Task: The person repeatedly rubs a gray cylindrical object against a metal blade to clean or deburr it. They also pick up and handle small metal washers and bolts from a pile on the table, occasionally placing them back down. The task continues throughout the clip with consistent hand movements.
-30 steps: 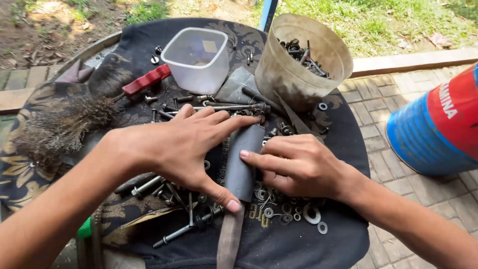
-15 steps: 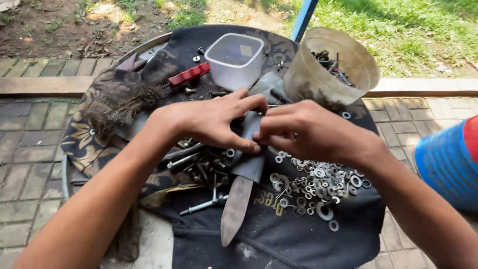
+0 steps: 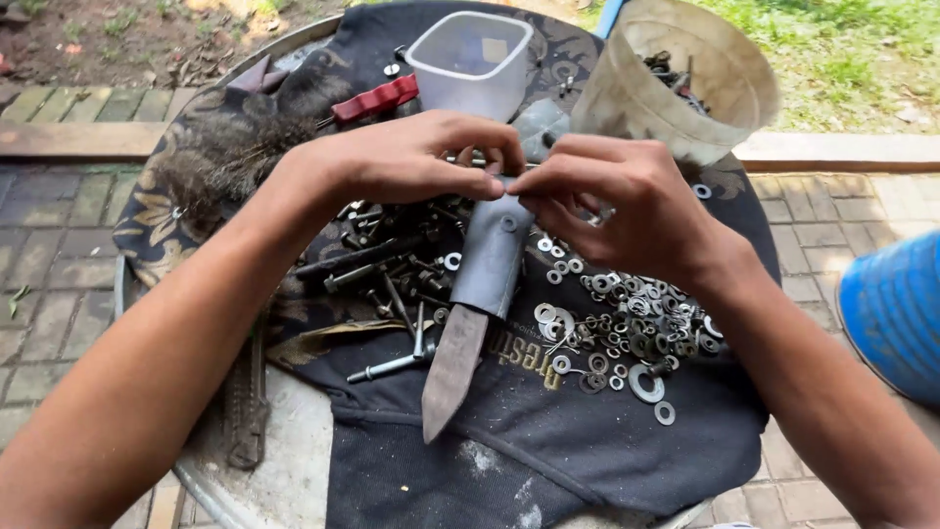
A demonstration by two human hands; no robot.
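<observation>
Place: an outdoor yard work spot, a makeshift open-air workshop.
Ground: brick paving (image 3: 59, 245) at the left and lower right of the frame; bare soil (image 3: 127, 39) at upper left; grass (image 3: 842, 49) at upper right.
Light: bright sun with hard shadows.
Bench: a round bench (image 3: 294, 470) draped with a dark cloth (image 3: 548, 451).
Hardware: bolts (image 3: 392, 284) at centre left, washers (image 3: 627, 333) at centre right, a cut plastic container (image 3: 685, 88) of fasteners at the top.
Edge: a blue drum (image 3: 896, 313) at the right.
</observation>
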